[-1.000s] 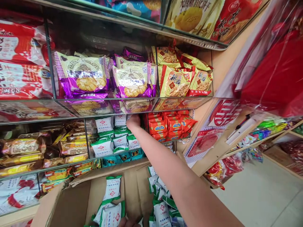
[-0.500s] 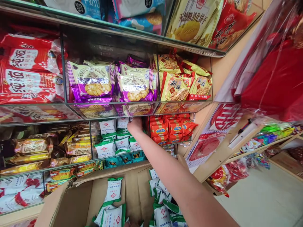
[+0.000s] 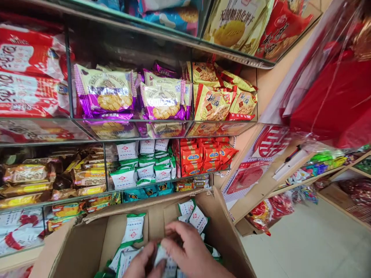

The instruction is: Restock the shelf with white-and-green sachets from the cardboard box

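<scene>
My left hand and my right hand are together inside the open cardboard box, slightly blurred. Between them is a small white-and-green snack packet, with the fingers of both hands closed on it. More packets of the same kind lie around them, such as one upright packet by the box's far wall and another packet to the right. On the shelf beyond, matching packets stand stacked in a glass-fronted compartment.
Red snack packets fill the neighbouring compartment on the right. Purple biscuit packets sit one shelf up, brown-wrapped snacks to the left. A large red plastic-wrapped item hangs at the right, above the pale floor.
My right hand has drawn back from the white-and-green stack on the shelf, down into the box beside my left hand. The view has shifted slightly, and my left hand shows more fully.
</scene>
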`<move>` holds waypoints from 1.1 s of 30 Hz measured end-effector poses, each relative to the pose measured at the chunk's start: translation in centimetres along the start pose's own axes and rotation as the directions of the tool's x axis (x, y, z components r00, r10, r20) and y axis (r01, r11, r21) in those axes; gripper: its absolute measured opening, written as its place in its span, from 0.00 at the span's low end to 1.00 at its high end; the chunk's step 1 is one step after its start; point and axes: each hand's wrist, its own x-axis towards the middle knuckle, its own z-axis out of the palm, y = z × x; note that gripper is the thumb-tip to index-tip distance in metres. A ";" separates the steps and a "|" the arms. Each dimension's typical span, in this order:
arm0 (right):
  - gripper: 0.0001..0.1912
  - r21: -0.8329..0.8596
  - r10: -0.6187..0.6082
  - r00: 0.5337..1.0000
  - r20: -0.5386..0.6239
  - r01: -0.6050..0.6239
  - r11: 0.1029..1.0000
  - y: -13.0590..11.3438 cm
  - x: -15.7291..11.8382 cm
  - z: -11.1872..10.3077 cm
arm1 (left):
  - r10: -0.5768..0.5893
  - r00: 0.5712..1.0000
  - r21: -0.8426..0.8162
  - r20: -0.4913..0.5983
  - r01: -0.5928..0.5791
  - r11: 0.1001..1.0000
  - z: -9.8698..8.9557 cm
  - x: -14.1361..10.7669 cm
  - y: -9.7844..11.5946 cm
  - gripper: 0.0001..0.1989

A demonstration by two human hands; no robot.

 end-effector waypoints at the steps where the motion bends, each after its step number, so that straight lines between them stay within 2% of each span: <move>1: 0.09 0.035 0.039 0.999 -0.015 -0.038 0.999 0.2 0.2 -0.4 | 0.007 1.000 -0.104 -0.025 -0.010 0.995 -0.1 0.0 0.9 0.13; 4: 0.12 0.128 0.057 0.996 -0.075 -0.047 0.991 0.0 1.1 -0.8 | -0.076 0.973 -0.412 -0.217 -0.021 0.911 0.1 0.2 3.1 0.14; 6: 0.16 0.158 0.099 0.983 -0.157 -0.074 0.985 -0.2 1.7 -0.8 | -0.196 0.924 -0.580 -0.329 -0.034 0.814 0.5 0.5 3.7 0.19; 8: 0.19 0.163 0.156 0.966 -0.208 -0.123 0.979 -0.2 2.0 -0.6 | -0.297 0.874 -0.644 -0.384 -0.023 0.765 0.7 0.7 3.6 0.20; 11: 0.21 0.154 0.193 0.956 -0.222 -0.161 0.975 0.5 2.2 0.0 | -0.326 0.820 -0.587 -0.470 -0.015 0.810 0.5 0.5 3.1 0.19; 13: 0.21 0.158 0.208 0.949 -0.236 -0.174 0.972 1.1 2.2 0.4 | -0.307 0.832 -0.570 -0.463 -0.015 0.821 0.4 0.2 3.0 0.20; 15: 0.21 0.180 0.235 0.941 -0.245 -0.194 0.964 1.7 2.2 0.7 | -0.293 0.882 -0.605 -0.369 0.012 0.796 0.5 -0.1 3.1 0.20; 17: 0.22 0.252 0.272 0.933 -0.237 -0.212 0.944 1.9 2.2 0.9 | -0.289 0.909 -0.648 -0.300 0.028 0.761 0.7 -0.5 3.5 0.20; 20: 0.20 0.480 0.325 0.926 -0.192 -0.201 0.854 1.5 1.6 0.9 | -0.308 0.894 -0.675 -0.326 0.008 0.738 0.6 -0.7 4.3 0.20; 22: 0.16 0.637 0.285 0.950 -0.124 -0.145 0.757 0.8 1.0 0.8 | -0.319 0.879 -0.676 -0.355 -0.005 0.737 0.3 -0.6 4.6 0.20; 24: 0.29 0.721 0.191 0.979 -0.066 -0.086 0.687 0.1 0.3 0.7 | -0.320 0.874 -0.673 -0.365 -0.010 0.739 -0.2 -0.6 4.6 0.20; 26: 0.37 0.743 0.138 0.989 -0.047 -0.058 0.667 -0.5 -0.1 0.4 | -0.288 0.897 -0.652 -0.334 0.000 0.758 -0.6 -0.5 4.2 0.19; 29: 0.33 0.730 0.164 0.986 -0.041 -0.083 0.679 -1.1 0.2 -0.2 | -0.193 0.945 -0.548 -0.264 0.017 0.837 -1.6 -0.4 3.8 0.15; 33: 0.21 0.747 0.147 0.989 -0.025 -0.079 0.660 -1.6 1.0 -0.7 | -0.062 0.955 -0.412 -0.291 -0.066 0.909 -2.9 0.6 4.6 0.17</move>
